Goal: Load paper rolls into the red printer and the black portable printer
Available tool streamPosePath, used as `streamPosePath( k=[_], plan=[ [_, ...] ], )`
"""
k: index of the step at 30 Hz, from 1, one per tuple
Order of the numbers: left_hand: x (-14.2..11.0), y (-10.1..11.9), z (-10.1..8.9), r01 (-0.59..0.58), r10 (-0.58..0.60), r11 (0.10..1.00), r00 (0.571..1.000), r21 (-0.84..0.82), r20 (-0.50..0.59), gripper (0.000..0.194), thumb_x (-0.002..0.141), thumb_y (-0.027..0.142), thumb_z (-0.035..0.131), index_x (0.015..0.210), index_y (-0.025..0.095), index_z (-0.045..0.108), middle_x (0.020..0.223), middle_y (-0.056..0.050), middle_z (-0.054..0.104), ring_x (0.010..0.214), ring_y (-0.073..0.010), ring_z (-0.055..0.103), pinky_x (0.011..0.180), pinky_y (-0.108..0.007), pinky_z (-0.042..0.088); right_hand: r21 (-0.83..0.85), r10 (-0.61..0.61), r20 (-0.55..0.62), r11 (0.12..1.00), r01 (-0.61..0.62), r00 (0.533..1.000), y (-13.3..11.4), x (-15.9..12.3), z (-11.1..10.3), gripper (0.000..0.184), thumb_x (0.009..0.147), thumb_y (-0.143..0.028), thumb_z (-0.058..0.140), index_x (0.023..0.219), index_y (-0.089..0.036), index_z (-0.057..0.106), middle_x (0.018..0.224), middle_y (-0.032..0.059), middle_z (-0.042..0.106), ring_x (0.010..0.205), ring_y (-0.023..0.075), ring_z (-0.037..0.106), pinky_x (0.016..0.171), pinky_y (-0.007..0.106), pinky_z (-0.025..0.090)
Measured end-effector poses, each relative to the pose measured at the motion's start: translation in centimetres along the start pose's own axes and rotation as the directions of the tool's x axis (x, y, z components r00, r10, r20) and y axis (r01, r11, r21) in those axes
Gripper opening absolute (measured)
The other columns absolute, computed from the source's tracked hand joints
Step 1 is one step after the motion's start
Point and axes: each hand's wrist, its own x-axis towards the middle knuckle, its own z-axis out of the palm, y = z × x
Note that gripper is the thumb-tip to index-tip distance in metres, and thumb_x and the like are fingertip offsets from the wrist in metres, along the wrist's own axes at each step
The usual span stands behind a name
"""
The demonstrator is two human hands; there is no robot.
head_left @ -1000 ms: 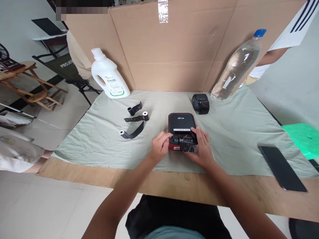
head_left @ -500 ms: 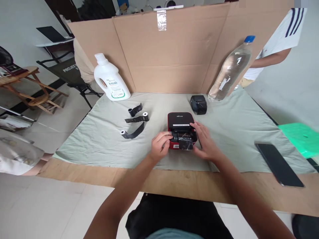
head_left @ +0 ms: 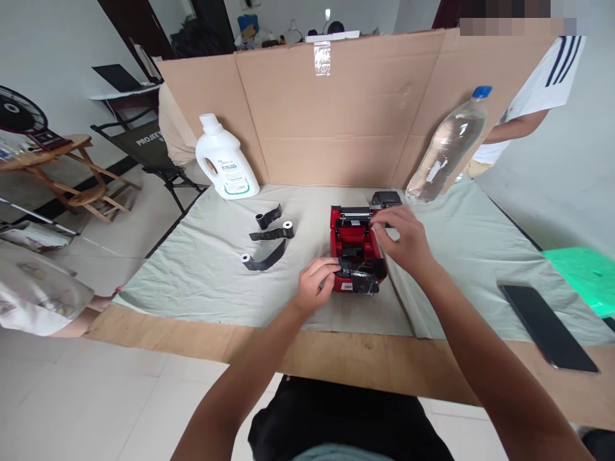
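A red and black portable label printer [head_left: 354, 243] stands on the cloth in front of me, its lid [head_left: 355, 216] swung up and back so the red inside shows. Black tape [head_left: 365, 277] covers part of its front. At the front left corner my left hand [head_left: 316, 282] is closed, fingertips gripping the printer's edge. My right hand [head_left: 406, 234] pinches the right edge of the raised lid between thumb and fingers. Behind the lid sits a smaller black device [head_left: 387, 199], partly hidden.
Three small rolls with black strips [head_left: 264, 259] lie to the left. A white detergent bottle [head_left: 228, 160] and a clear bottle with a blue cap [head_left: 449, 150] lean by the cardboard screen [head_left: 331, 121]. A phone [head_left: 548, 326] and green plastic [head_left: 583, 278] lie right. People stand nearby.
The printer's lid has gone from nearly closed to tilted back, lifted by my right hand, which moved up and away. My left hand has stayed at the printer's front left.
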Motion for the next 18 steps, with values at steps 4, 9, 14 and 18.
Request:
streamPosePath(
  k=[4, 9, 14, 18],
  plan=[
    [0.0, 0.1, 0.1, 0.032, -0.032, 0.999, 0.999, -0.006, 0.003, 0.025, 0.101, 0.024, 0.046, 0.104, 0.019, 0.070, 0.108, -0.012, 0.073, 0.103, -0.0219, 0.070, 0.092, -0.040, 0.059, -0.158, 0.006, 0.475, 0.984, 0.079, 0.880, -1.2, -0.7, 1.2, 0.030, 0.091, -0.016, 0.052, 0.103, -0.023, 0.079, 0.099, 0.0082, 0.079, 0.090, 0.0277, 0.073, 0.086, 0.044, 0.058],
    [0.0, 0.0, 0.0, 0.010, -0.009, 0.999, 1.000, -0.037, 0.005, 0.024, 0.100, 0.022, 0.047, 0.105, 0.019, 0.070, 0.110, -0.012, 0.073, 0.106, -0.0218, 0.070, 0.094, -0.040, 0.059, -0.497, 0.322, 0.713, 0.858, 0.126, 0.622, -3.0, 2.6, 4.2, 0.032, 0.083, -0.011, 0.062, 0.111, -0.017, 0.077, 0.108, 0.0176, 0.077, 0.097, 0.0337, 0.074, 0.080, 0.042, 0.057],
    [-0.1, -0.2, -0.3, -0.033, 0.034, 0.998, 0.999, -0.060, 0.006, 0.024, 0.101, 0.021, 0.047, 0.109, 0.018, 0.069, 0.114, -0.012, 0.072, 0.108, -0.0208, 0.069, 0.097, -0.038, 0.058, -0.565, 0.407, 0.720, 0.814, 0.135, 0.562, -4.8, 4.5, 5.4, 0.021, 0.081, -0.010, 0.064, 0.098, -0.008, 0.077, 0.094, 0.0210, 0.077, 0.093, 0.0344, 0.074, 0.077, 0.038, 0.054],
    [-0.2, -0.3, -0.2, -0.026, 0.026, 0.995, 1.000, -0.098, -0.002, 0.023, 0.100, 0.019, 0.048, 0.111, 0.018, 0.069, 0.116, -0.012, 0.072, 0.110, -0.0210, 0.068, 0.098, -0.039, 0.058, -0.572, 0.392, 0.700, 0.808, 0.141, 0.597, -5.4, 4.0, 4.3, 0.025, 0.085, -0.019, 0.063, 0.108, -0.011, 0.071, 0.110, 0.0194, 0.074, 0.101, 0.0336, 0.071, 0.077, 0.035, 0.052]
  ],
)
